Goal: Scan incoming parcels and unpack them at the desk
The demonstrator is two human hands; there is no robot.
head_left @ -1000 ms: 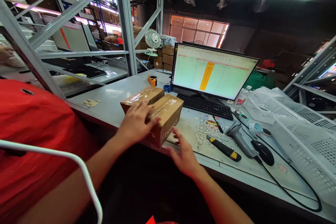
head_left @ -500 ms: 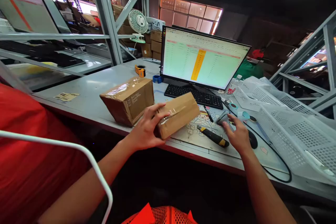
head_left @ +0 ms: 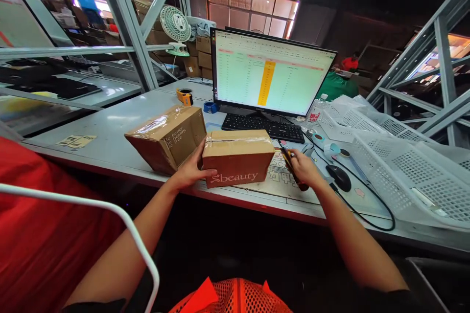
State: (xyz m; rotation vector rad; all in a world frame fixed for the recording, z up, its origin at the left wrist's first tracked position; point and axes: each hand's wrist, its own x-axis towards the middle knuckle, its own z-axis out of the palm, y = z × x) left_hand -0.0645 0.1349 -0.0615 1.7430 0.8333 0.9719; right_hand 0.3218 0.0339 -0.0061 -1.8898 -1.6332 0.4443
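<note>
My left hand (head_left: 191, 171) grips the left end of a taped cardboard box (head_left: 238, 156) printed "beauty", which stands near the table's front edge. A second taped cardboard box (head_left: 167, 137) lies tilted just to its left, touching my left hand. My right hand (head_left: 303, 168) is closed around a black and yellow utility knife (head_left: 288, 159), right beside the box's right end. The knife's tip points up toward the keyboard.
A monitor (head_left: 270, 73) with a spreadsheet and a black keyboard (head_left: 262, 127) stand behind the boxes. A black mouse (head_left: 340, 177) with its cable and white perforated baskets (head_left: 400, 166) lie to the right. Tape rolls (head_left: 184, 96) and a small fan (head_left: 176, 27) sit farther back. Red fabric (head_left: 36, 215) fills the lower left.
My left hand turned the lifted box and set it upright on the table. My right hand moved from the scanner area and picked up the utility knife, bringing it toward the box.
</note>
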